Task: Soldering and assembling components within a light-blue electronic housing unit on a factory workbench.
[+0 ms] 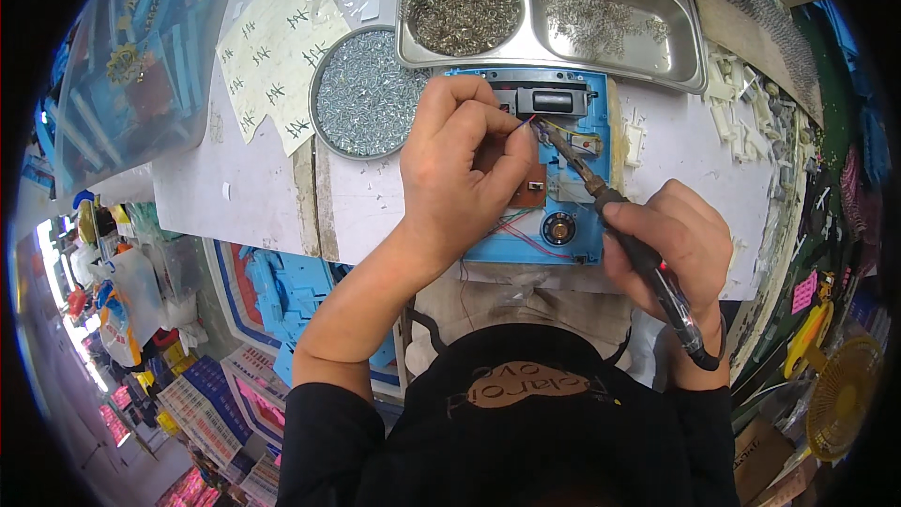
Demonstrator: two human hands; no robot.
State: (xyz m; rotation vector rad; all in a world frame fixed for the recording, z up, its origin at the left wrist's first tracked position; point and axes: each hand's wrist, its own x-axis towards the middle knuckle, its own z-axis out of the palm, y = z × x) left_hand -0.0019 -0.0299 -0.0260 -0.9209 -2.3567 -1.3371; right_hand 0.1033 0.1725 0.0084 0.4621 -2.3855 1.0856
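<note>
On the white table lies a blue plastic housing (589, 190) with a dark grey battery-box part, a brown circuit board (531, 190), a small round speaker (558, 228) and thin loose wires. My right hand (678, 242) grips a soldering iron (646, 268) by its black handle, its tip pointing up and left into the housing. Over the housing's left side, my left hand (462, 152) pinches a thin wire (529, 120) between thumb and forefinger. The iron's tip is close beside those fingertips; whether it touches the wire I cannot tell. My left hand hides the housing's left part.
Left of the housing stands a round tin of small screws (368, 89). A steel compartment tray (554, 54) of small metal parts sits behind. White plastic pieces (737, 122) lie at right, a marked paper (282, 52) and a clear bag (141, 66) at left, blue parts (291, 296) in a crate below.
</note>
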